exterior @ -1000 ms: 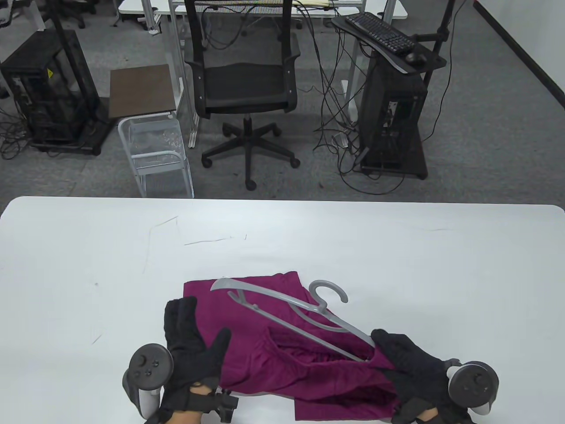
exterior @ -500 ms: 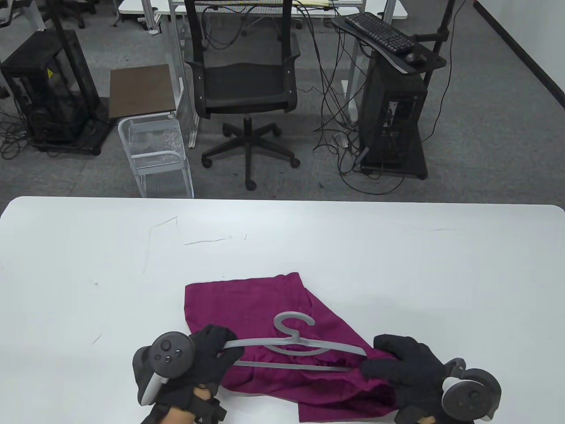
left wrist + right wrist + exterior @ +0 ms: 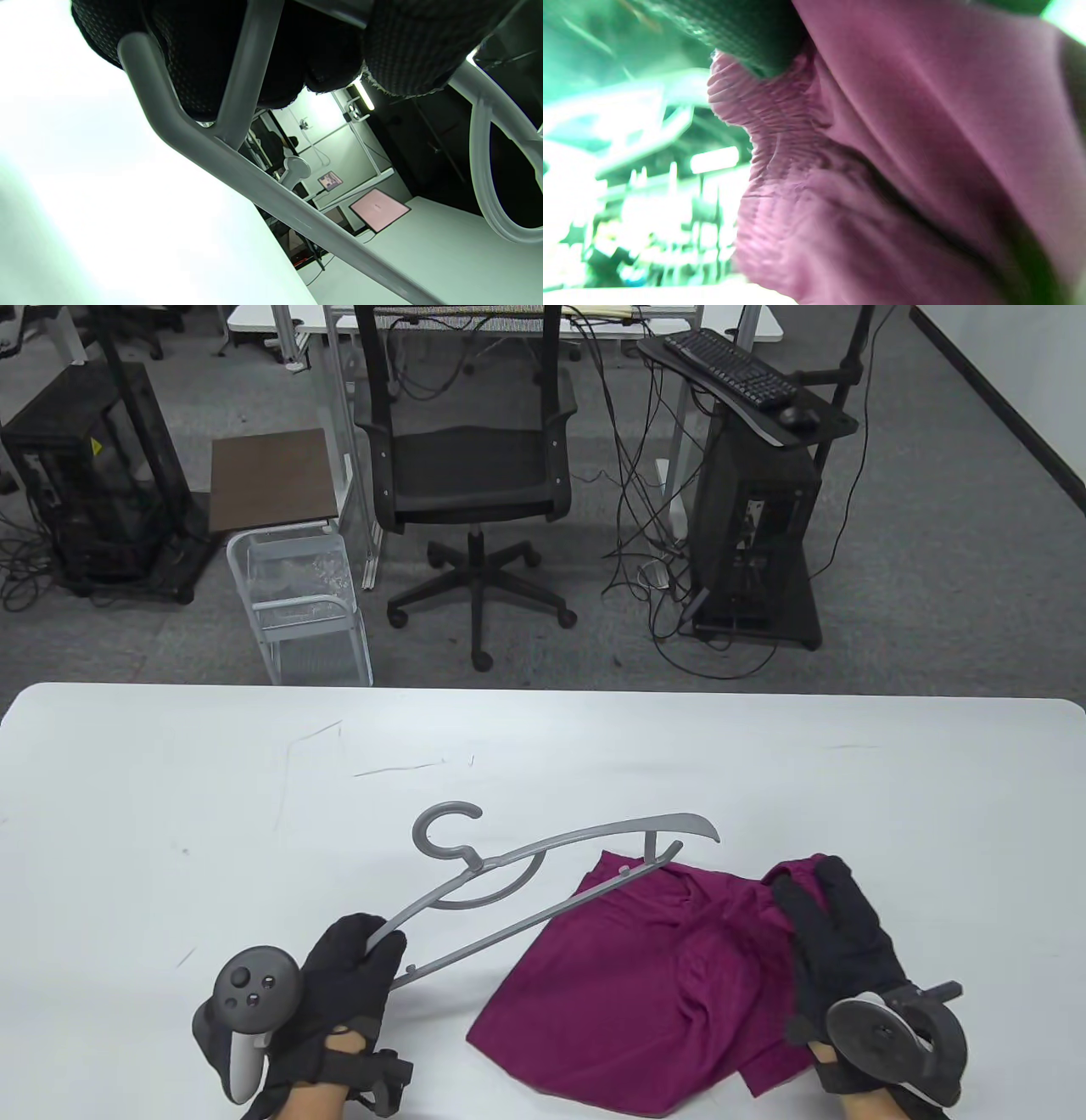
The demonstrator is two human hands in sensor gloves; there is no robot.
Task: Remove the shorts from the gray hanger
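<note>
My left hand (image 3: 344, 976) clamped on near end of gray hanger (image 3: 543, 865), fingers wrapped round bar. My right hand (image 3: 836, 933) pinches waistband of shorts (image 3: 645, 976), which lie flat on table (image 3: 170, 831). Hanger far end over shorts' far edge; can't tell if touching. Judged step: separation nearly done. Next: swing hanger left, clear, set down.

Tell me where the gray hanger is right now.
In the table view the gray hanger lies left of centre, its near end gripped by the left hand, its far end over the magenta shorts' edge.
</note>
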